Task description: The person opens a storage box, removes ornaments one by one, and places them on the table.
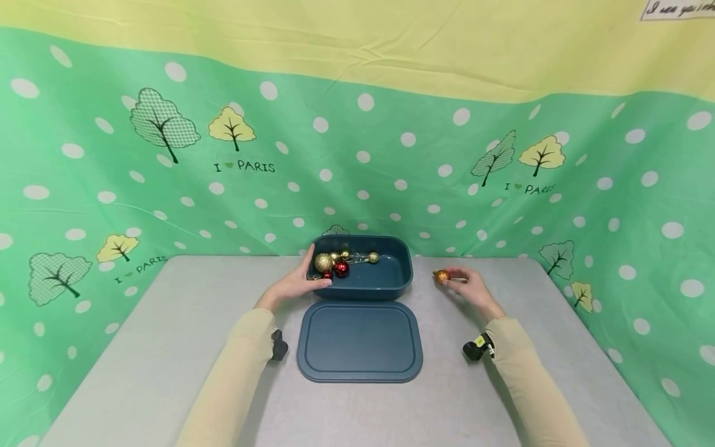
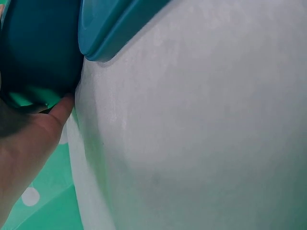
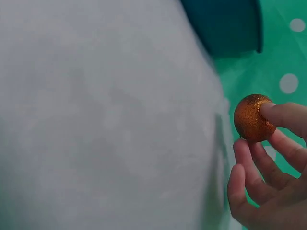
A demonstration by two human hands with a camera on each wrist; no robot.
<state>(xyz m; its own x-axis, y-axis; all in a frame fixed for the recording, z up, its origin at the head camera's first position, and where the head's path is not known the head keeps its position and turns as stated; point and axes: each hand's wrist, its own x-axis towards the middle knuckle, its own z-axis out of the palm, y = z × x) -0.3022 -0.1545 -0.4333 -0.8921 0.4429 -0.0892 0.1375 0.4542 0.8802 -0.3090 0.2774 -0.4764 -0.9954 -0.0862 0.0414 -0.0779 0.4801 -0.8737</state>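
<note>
An orange, glittery ball (image 3: 254, 118) is pinched between the thumb and fingers of the right hand (image 1: 472, 288); parts of its surface are covered by the fingertips, and whether the table beneath is touched by it cannot be told. The ball is held to the right of a dark blue, rectangular box with rounded corners (image 1: 385, 273), well apart from it. The left end of this box is gripped by the left hand (image 1: 293, 282), with the thumb laid along the near side; the other fingers are mostly hidden by the box wall.

Inside the box, a large gold glittery ball (image 1: 323, 262), a shiny red ball (image 1: 341, 269) and a smaller red ball (image 1: 328, 275), partly covered by the left thumb, are gathered at the left end. A small gold ball (image 1: 373, 257) is seen nearer the middle, beside thin, pale strands (image 1: 360, 259) too small to be made out.

A flat, dark blue lid (image 1: 360, 341) is laid in front of the box on the grey table (image 1: 436, 397); only its corner is caught by the left wrist view. Behind, a green cloth with white dots (image 1: 402, 167) is hung, and writing on a white label (image 1: 678, 9) is cut off at the upper right.
</note>
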